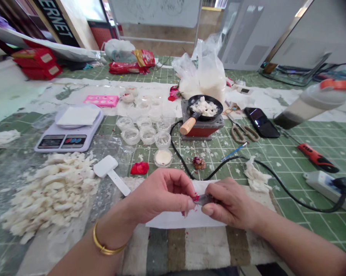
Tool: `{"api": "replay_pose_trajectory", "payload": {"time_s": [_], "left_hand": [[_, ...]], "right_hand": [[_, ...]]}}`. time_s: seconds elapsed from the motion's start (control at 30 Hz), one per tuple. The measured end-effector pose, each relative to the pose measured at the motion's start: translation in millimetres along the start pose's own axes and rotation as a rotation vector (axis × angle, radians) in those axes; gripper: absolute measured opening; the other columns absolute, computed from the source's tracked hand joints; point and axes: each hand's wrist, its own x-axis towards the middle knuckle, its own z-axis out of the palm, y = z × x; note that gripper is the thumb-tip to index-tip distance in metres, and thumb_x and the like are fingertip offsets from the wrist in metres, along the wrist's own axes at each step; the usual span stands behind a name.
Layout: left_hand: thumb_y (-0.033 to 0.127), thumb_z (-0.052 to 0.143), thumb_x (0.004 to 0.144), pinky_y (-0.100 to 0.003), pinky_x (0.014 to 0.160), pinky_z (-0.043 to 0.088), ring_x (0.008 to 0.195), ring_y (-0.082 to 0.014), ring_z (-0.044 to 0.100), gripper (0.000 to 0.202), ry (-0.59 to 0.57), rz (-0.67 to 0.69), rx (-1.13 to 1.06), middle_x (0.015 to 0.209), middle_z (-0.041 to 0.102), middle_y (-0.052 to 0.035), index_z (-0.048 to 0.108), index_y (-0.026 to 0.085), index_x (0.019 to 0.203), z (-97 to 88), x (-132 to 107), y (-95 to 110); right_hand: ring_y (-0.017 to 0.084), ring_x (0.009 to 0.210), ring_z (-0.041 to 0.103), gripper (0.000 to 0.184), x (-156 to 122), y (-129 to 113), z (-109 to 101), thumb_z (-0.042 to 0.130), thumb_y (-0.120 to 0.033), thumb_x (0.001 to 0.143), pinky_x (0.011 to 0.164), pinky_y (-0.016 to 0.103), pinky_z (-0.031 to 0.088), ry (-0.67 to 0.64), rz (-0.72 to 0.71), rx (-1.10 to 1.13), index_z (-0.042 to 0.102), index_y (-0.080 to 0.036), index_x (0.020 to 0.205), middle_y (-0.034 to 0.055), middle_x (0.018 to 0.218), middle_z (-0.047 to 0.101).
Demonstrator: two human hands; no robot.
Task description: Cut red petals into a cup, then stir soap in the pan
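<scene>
Currently, your left hand (161,195) and right hand (232,203) are closed, pinching a small grey object (205,199) flecked red, above a white paper sheet (184,221). At 12 o'clock, a black mini pan (204,102) on a red burner (200,132); at 9 o'clock, heaped white flakes (49,191)

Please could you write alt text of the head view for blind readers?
Left hand and right hand pinch a grey object flecked with red over white paper on a green grid mat. Nearby lie a heap of white flakes, a digital scale and a black pan on a red stove.
</scene>
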Motion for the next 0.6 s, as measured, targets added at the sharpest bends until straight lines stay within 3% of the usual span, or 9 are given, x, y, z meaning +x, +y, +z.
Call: {"api": "replay_pose_trajectory", "payload": {"time_s": [0.33, 0.6], "left_hand": [[0.008, 0.07, 0.06, -0.018, 0.048, 0.049, 0.049, -0.0083, 0.06, 0.013, -0.005, -0.027, -0.005, 0.057, 0.064, 0.0005, 0.059, 0.011, 0.068, 2.0, -0.4, 0.9], [0.009, 0.069, 0.063, -0.02, 0.052, 0.051, 0.053, -0.0121, 0.064, 0.012, 0.003, -0.032, 0.026, 0.059, 0.067, -0.0019, 0.059, 0.011, 0.069, 2.0, -0.9, 1.0]], "right_hand": [[0.007, 0.043, 0.03, 0.034, -0.3, 0.9, 1.9, 0.039, -0.047, 0.085, 0.044, 0.022, 0.016, 0.05, -0.02, 0.007, 0.034, -0.02, 0.064, -0.006, 0.049, 0.035], [0.007, 0.044, 0.028, 0.034, -1.0, 0.3, 0.5, 0.04, -0.046, 0.084, 0.045, 0.022, 0.017, -0.023, 0.02, 0.048, 0.034, -0.02, 0.063, -0.006, 0.049, 0.033]]}}
